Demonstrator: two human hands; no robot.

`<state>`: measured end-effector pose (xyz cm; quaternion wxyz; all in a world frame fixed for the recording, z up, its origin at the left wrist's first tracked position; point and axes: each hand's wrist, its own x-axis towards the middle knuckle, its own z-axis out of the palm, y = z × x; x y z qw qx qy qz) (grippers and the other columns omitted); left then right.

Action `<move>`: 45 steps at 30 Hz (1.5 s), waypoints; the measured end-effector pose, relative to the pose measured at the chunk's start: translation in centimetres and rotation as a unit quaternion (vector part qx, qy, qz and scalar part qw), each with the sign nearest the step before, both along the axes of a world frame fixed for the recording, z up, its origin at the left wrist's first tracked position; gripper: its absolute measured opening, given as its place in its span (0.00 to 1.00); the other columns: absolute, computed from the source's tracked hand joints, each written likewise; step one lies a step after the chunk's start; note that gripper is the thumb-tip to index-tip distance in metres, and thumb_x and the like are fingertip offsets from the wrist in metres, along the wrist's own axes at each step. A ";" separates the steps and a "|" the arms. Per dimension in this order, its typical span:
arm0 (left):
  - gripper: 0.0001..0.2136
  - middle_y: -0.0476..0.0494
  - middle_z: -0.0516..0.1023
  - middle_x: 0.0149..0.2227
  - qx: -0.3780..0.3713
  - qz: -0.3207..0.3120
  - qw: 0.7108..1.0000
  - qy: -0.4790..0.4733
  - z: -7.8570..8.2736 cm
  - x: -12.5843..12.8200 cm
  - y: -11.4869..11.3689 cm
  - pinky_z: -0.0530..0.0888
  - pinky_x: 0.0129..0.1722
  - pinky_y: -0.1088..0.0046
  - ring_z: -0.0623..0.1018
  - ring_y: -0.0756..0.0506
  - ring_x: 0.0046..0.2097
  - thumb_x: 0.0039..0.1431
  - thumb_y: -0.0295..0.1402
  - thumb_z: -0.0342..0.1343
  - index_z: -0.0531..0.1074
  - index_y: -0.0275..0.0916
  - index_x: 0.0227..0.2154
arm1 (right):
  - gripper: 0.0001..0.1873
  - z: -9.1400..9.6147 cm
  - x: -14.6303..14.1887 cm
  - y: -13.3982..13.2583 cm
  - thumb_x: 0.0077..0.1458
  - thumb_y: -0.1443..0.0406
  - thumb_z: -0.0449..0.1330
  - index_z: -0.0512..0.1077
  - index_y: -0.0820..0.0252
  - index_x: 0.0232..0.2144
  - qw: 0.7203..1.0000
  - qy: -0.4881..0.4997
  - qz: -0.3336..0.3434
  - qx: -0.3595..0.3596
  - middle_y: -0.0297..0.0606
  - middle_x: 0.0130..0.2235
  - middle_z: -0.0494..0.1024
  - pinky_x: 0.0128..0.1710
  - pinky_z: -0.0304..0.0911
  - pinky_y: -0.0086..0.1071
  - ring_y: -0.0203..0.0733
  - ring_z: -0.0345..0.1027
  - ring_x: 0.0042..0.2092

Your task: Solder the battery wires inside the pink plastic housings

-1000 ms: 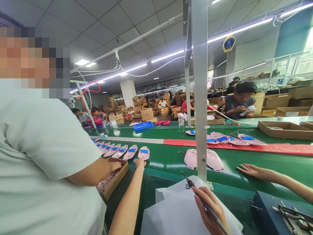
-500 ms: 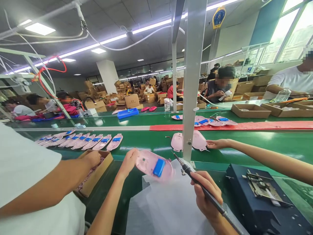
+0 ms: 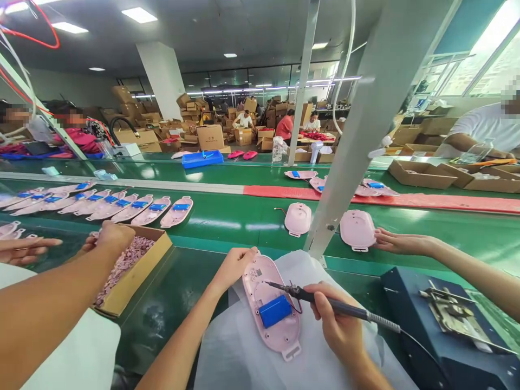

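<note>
The pink shell (image 3: 263, 296) has swung lengthwise, far end pinched by left fingers (image 3: 246, 253), soldering iron (image 3: 340, 307) gripped by right fingers (image 3: 325, 306).

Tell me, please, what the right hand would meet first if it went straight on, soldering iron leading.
Likely the pink plastic shell: the soldering iron points across its inside, toward the left hand; whether the iron's tip touches it is unclear.

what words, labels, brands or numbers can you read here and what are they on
No text can be read for certain.
Cardboard box at the back: dark printed characters, too small and blurred to read.
Blue block in the pink shell: no lettering legible.
Soldering iron in the right hand: no lettering legible.
</note>
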<state>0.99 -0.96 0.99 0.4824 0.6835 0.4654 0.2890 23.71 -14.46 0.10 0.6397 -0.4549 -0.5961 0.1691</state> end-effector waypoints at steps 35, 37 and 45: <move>0.24 0.52 0.47 0.23 0.030 0.051 0.997 0.049 -0.3 1.2 -1.6 0.49 0.29 0.69 0.52 0.50 0.28 0.61 0.53 0.46 0.49 0.42 0.19 | 0.11 -0.5 -0.4 0.2 0.70 0.61 0.61 0.83 0.55 0.37 0.997 -0.059 0.031 -0.039 0.30 0.20 0.76 0.20 0.67 0.29 0.37 0.71 0.20; 0.24 0.52 0.47 0.23 0.032 0.051 0.997 0.050 -0.3 1.2 -1.6 0.49 0.29 0.69 0.52 0.50 0.28 0.61 0.53 0.46 0.49 0.42 0.19 | 0.10 -0.4 -0.4 0.2 0.69 0.62 0.62 0.83 0.55 0.38 0.997 -0.059 0.033 -0.034 0.29 0.20 0.76 0.20 0.67 0.29 0.37 0.71 0.20; 0.24 0.52 0.47 0.23 0.035 0.048 0.997 0.045 -0.3 1.1 -1.8 0.49 0.29 0.69 0.52 0.50 0.28 0.62 0.53 0.47 0.50 0.42 0.19 | 0.12 0.3 -0.6 0.2 0.70 0.61 0.61 0.83 0.56 0.36 0.996 -0.081 0.022 -0.025 0.28 0.19 0.74 0.19 0.66 0.28 0.36 0.69 0.19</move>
